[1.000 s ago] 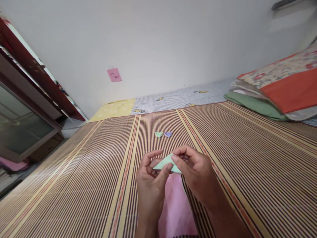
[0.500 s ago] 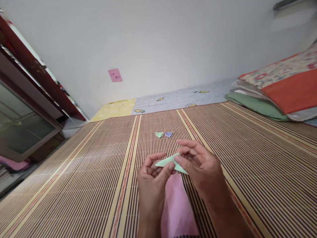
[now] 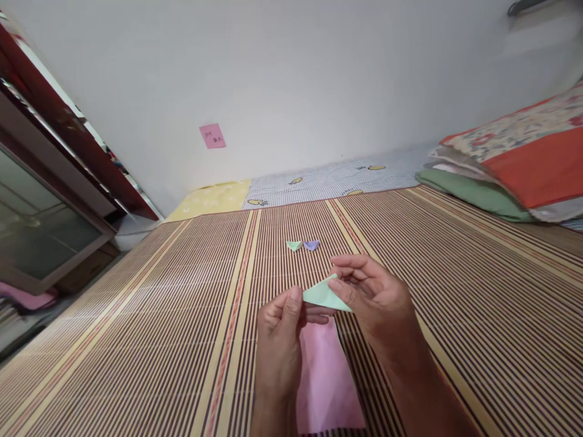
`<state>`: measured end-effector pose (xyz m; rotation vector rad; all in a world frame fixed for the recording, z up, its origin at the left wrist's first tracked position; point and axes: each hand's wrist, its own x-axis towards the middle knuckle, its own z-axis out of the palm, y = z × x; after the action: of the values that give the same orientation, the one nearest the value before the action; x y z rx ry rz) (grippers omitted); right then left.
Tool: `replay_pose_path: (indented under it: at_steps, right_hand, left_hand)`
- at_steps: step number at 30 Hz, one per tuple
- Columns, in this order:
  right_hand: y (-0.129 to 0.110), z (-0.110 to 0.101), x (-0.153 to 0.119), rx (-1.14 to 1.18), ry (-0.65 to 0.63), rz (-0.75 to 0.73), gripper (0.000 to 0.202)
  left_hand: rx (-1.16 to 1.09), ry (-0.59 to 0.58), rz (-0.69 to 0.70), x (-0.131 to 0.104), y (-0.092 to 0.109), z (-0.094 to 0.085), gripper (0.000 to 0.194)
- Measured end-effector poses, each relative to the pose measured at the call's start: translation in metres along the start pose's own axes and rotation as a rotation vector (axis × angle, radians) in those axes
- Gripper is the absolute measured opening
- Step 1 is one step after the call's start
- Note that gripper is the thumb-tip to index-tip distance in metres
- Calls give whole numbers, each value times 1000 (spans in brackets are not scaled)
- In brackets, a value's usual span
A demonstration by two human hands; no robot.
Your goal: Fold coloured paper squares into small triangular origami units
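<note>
A folded piece of light green paper (image 3: 323, 295), roughly triangular, is held in the air between my two hands. My left hand (image 3: 285, 321) pinches its left corner, thumb on top and fingers underneath. The thumb of my right hand (image 3: 378, 297) presses on the paper's right part, with the fingers curled behind it. Beyond my hands, a small folded green paper piece (image 3: 294, 246) lies beside a small folded purple paper piece (image 3: 311, 245). Below my hands lies a pink sheet (image 3: 328, 382), partly covered by my left wrist.
A striped woven mat (image 3: 150, 328) spreads under everything. Folded bedding (image 3: 523, 170) is stacked at the right. A pink note (image 3: 212, 136) sticks to the white wall (image 3: 319, 79). At the left stands a glass-fronted cabinet (image 3: 36, 224).
My left thumb has moved off the middle of the green paper to its left corner. The paper now shows a flatter, fuller triangular face. My right hand has shifted slightly right.
</note>
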<state>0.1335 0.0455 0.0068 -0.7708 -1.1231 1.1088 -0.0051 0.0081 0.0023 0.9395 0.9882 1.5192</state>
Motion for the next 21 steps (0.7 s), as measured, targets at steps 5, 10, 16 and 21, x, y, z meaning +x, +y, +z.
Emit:
replay_pose_path:
  at_steps: [5,10,16,21]
  right_hand:
    - [-7,-6,-1,-122,-139,12,21]
    - [-8,-2,-5,-170,-218,45,22]
    - [-7,1,-4,-124,-136,-6,27]
    - [-11,-8,2,-191,-174,89,27]
  left_hand:
    - [109,-134,-57,1,7,-3,23]
    - [192,-128,-77,-1,8,-2,25]
    - [179,-95,-125,-1,4,-1,23]
    - [5,97,-73,5,-2,-5,14]
